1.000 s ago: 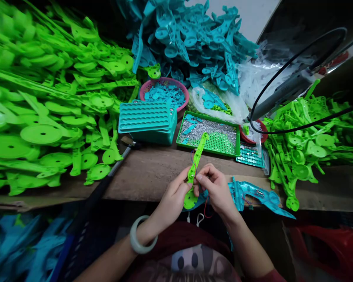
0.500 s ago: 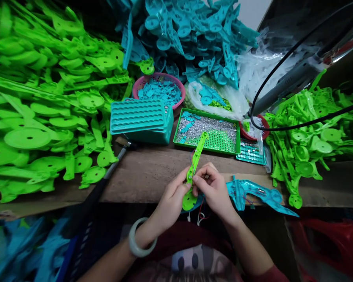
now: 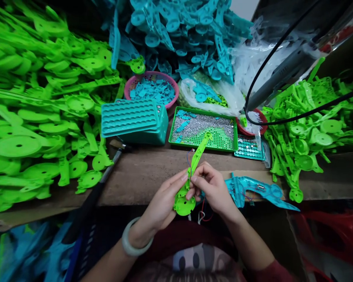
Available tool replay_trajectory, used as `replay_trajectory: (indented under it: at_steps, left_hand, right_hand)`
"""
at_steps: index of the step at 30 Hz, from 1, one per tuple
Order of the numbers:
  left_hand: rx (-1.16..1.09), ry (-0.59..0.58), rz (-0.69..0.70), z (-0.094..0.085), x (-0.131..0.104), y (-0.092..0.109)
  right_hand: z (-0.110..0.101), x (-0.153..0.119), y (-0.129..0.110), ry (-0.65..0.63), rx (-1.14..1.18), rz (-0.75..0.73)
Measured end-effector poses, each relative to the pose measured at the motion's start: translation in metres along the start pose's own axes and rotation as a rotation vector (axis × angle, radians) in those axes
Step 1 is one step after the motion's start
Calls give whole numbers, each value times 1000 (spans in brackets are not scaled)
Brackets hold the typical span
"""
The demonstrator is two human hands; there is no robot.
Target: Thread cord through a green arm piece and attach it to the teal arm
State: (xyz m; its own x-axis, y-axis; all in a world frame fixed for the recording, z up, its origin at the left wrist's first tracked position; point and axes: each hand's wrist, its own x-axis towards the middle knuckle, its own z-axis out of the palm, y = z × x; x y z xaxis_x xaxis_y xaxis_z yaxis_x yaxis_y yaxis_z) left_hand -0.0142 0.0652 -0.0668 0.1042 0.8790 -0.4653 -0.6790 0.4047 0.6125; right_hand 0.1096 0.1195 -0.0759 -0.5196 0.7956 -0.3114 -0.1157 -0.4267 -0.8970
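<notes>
A long green plastic shell [image 3: 197, 156] with a round disc end points away from me, its hollow side up. My left hand [image 3: 161, 201] is closed around it near the disc, thumb on the inside. My right hand [image 3: 213, 188] is closed too, its thumb and fingers pinching at the shell's middle beside a thin wire [image 3: 188, 158]. Whether a small piece is between those fingertips is hidden. Beside my right hand lies a blue plastic shell [image 3: 259, 190] with wires and a small metal part inside. Red and white wires [image 3: 202, 215] hang below my hands.
Beyond my hands is a green tray [image 3: 173, 135] of small screws. Around it are stacked teal trays [image 3: 129, 117], a pink basket [image 3: 126, 92] of blue pieces and a hammer-like tool [image 3: 114, 156]. A power screwdriver [image 3: 279, 82] hangs at right. Green shells [image 3: 32, 117] pile up left.
The green shell has turned a little, its disc end swinging left and toward me. My right fingers have shifted slightly along it. The view has moved slightly to the right.
</notes>
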Motion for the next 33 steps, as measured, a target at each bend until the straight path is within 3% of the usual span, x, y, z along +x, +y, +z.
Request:
replay_trajectory:
  at_steps: [5,11,16,24,30,33]
  left_hand:
    - [32,34,60,-2,0,-2]
    - [356,207,336,-11,5,-13]
    - [399,112,271,-16,4,-13]
    - [507,178,348,-16,-8,-11]
    - [699,288,414,-10,0,-6]
    - [717,299,437,-10,1,-4]
  right_hand:
    - [4,-6,-5,93,-133,-128]
    - [1,-8,2,122,-481,-298]
    - [-3,-8,7,158,-632,-411]
    - [3,-20,-1,125,-732,-509]
    - [13,-29,2,194,-1223,-670]
    - [14,-39,8,176,-1338,-695]
